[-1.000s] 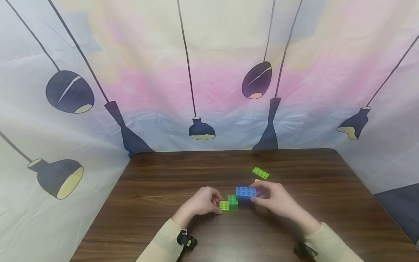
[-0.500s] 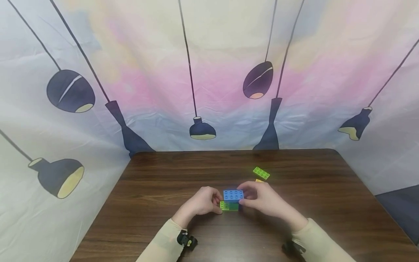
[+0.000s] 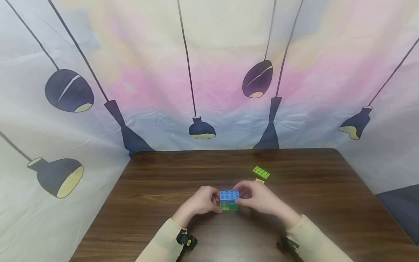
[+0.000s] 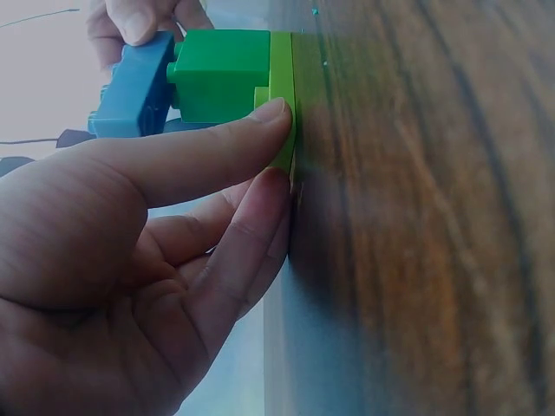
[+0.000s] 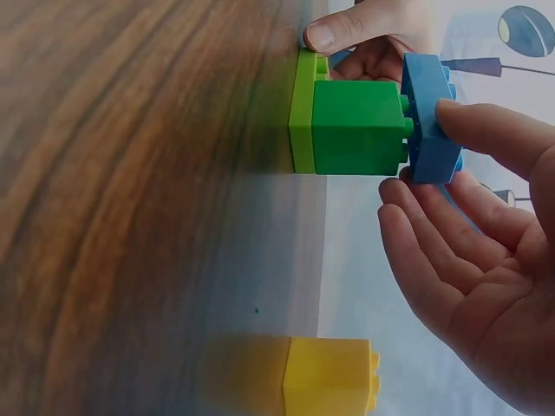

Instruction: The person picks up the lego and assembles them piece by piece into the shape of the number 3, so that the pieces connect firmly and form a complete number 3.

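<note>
Assembly looked partway to me: the left hand (image 3: 201, 201) pinched a thin lime plastic base (image 5: 301, 130), green plastic block (image 5: 355, 130) mounted; the right hand (image 3: 262, 197) pinched a blue plastic brick (image 3: 229, 195) over its studs, not pressed home. Yellow plastic block (image 5: 327, 377) and flat lime plate (image 3: 261, 172) lay unused on the tabletop (image 3: 176, 167).

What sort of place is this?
Probably an indoor corner set up for tabletop activity: a wood-grained table stands before a wrinkled cloth printed with hanging lamps, and the person's right hand holds a blue toy brick.
</note>
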A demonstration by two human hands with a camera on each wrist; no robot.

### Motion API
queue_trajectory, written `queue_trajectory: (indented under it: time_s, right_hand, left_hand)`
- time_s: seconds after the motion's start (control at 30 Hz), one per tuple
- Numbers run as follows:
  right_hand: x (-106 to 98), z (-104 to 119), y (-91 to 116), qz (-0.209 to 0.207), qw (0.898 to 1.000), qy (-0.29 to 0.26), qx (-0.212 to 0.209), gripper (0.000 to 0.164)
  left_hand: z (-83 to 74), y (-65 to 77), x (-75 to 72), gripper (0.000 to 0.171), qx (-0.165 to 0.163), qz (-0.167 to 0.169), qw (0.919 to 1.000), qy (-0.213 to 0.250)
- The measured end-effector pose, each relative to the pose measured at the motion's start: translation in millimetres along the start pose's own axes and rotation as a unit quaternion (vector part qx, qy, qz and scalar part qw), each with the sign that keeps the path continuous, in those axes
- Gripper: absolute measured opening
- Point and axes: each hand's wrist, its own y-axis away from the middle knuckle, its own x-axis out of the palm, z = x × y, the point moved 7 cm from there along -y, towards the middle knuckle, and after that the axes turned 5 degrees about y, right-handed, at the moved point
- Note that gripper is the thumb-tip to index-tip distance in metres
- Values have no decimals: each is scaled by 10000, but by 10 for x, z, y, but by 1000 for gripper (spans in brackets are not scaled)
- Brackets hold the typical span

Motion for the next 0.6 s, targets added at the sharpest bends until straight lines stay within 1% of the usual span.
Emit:
queue_trajectory:
  time_s: [0.17,0.6]
  right_hand:
    - [19,12,-7,75,10000,9,32,31]
    - [50,18,-7,61,9998,184,1,28]
  left_hand:
    - [7,5,-15,31,-12,6,10000,20]
    - [17,15,-8,30,-61,-9,10000,6]
